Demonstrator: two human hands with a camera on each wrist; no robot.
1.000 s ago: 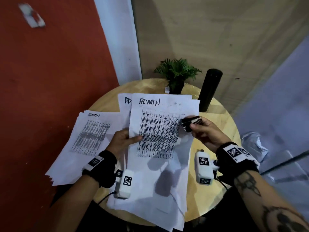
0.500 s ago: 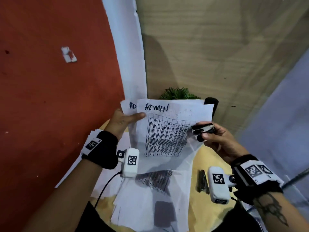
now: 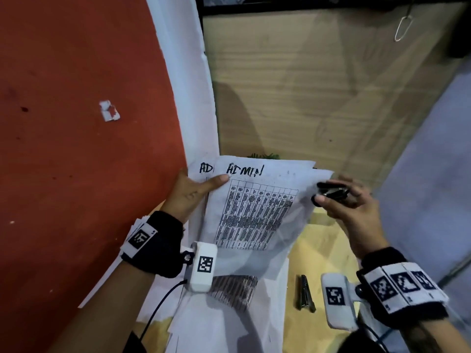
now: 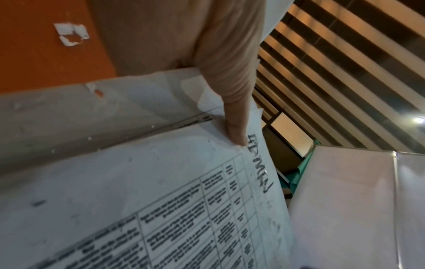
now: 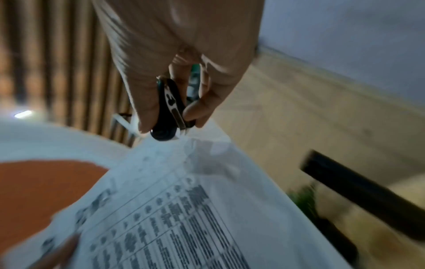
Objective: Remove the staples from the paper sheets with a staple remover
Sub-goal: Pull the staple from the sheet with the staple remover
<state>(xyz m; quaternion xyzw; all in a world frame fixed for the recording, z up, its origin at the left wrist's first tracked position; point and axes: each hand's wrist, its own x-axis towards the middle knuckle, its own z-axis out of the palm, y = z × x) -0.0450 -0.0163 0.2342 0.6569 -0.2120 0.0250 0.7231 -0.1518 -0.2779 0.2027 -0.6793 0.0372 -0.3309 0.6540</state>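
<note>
My left hand (image 3: 196, 192) holds up a set of white paper sheets (image 3: 254, 212) headed "ADMIN" with a printed table, thumb pressed on the front near the top left corner (image 4: 236, 138). My right hand (image 3: 341, 202) pinches a black staple remover (image 3: 331, 193) between thumb and fingers at the sheets' upper right edge. In the right wrist view the staple remover (image 5: 169, 112) has its metal tips just above the paper's corner (image 5: 202, 145). No staple is visible.
More printed sheets (image 3: 229, 301) lie on the round wooden table (image 3: 323, 250) below. A metal stapler-like tool (image 3: 305, 293) lies on the table near my right wrist. A black cylinder (image 5: 358, 187) and a small plant (image 3: 265, 156) stand behind the paper.
Both hands lifted the ADMIN sheets off the table toward the camera; the left hand shifted from the sheet's left edge to its top left corner. The right hand kept the staple remover.
</note>
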